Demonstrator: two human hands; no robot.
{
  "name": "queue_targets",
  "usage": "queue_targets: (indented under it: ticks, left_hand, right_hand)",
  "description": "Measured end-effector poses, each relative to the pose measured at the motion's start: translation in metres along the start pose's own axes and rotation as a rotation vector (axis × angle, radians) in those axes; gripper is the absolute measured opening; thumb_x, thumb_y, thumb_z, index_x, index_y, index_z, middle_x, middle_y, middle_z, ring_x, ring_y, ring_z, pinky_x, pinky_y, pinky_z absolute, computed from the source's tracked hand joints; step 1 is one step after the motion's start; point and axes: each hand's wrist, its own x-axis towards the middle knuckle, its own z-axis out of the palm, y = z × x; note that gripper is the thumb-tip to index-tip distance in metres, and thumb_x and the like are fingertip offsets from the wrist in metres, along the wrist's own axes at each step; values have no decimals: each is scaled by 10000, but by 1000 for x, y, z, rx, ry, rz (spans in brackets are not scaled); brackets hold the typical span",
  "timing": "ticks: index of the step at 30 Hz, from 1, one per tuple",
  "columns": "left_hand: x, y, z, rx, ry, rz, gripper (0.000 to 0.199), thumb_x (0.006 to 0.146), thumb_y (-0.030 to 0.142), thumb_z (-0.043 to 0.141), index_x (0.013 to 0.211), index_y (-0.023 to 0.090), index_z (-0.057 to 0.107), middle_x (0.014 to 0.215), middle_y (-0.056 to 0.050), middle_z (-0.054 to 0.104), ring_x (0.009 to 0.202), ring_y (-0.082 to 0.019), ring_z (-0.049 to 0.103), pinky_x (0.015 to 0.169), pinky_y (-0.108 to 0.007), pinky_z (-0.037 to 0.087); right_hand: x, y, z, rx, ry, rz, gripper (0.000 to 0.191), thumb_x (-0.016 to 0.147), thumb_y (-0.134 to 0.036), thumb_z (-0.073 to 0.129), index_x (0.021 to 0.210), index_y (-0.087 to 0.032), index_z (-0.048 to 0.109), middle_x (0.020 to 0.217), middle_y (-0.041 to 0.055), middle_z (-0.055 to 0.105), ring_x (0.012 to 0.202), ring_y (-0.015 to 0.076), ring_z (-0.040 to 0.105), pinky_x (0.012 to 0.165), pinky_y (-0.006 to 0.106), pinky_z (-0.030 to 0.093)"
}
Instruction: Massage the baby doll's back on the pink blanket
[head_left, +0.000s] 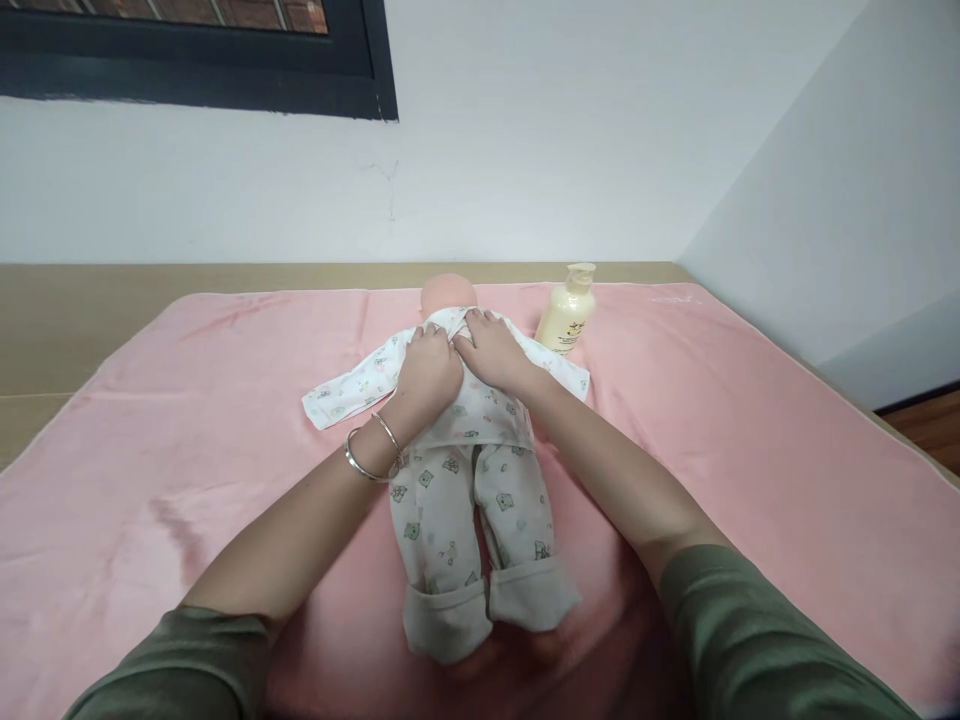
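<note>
A baby doll point(448, 291) lies stretched out on a pink sheet, its rounded head pointing toward the wall. It wears a white printed shirt point(480, 415) and matching pants point(442, 515) with turned-up cuffs. My left hand point(431, 372), with two silver bangles at the wrist, is closed on the shirt's upper part near the neck. Close beside it, my right hand point(495, 352) grips the same area, thumb toward the left hand and fingers bent over the cloth. Both shirt sleeves spread out sideways. The fabric between my fingertips is partly hidden.
A pale yellow pump bottle point(568, 312) stands just beyond the doll's right-side sleeve. The pink sheet point(750, 420) covers most of the wooden surface point(45, 340). Behind rises a white wall point(540, 140) with a dark-framed window point(225, 65); another wall borders the right.
</note>
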Motion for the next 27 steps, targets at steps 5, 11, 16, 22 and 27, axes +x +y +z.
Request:
queue_targets:
  ticks: [5,11,16,22,27]
  left_hand:
    - [20,-25,11,-238,34,-78,269,924,215,385,1011,187,638,1192,-170,714,1152,-318,643,1008,-439,477]
    - [23,-33,17,-245,100,-35,244,893,263,404,909,190,636,1046,-157,732,1024,-309,665,948,-440,492]
    - [15,-27,23,-162,178,8,357,922,280,396,1075,131,681,1157,-210,724,1153,-364,642,1059,-519,465]
    - [12,-32,33,-346,281,-30,466,950,317,378,1258,107,658,1306,-202,696,1263,-358,611,1136,-537,437]
    - [10,-33,36,-418,372,0,446,988,339,331,1216,137,656,1293,-190,688,1260,-342,593,1135,-532,439]
  right_hand:
    - [-16,-25,7,-198,22,-74,409,1012,-183,370,1290,-12,616,1359,260,646,1313,367,558,1140,483,407]
    - [-19,-25,-3,-83,-12,-31,362,1004,-176,370,1180,-79,671,1241,214,706,1190,321,638,1055,424,486]
    - [2,4,1,116,10,26,458,996,-324,376,1310,-79,602,1420,203,627,1306,350,565,1149,508,422]
    - [0,2,-1,203,89,99,668,941,-360,435,1562,-121,378,1694,176,309,1568,390,273,1261,630,252]
    - [-9,-13,-9,178,233,105,663,926,-274,420,1579,-175,364,1730,124,239,1602,344,204,1271,655,211]
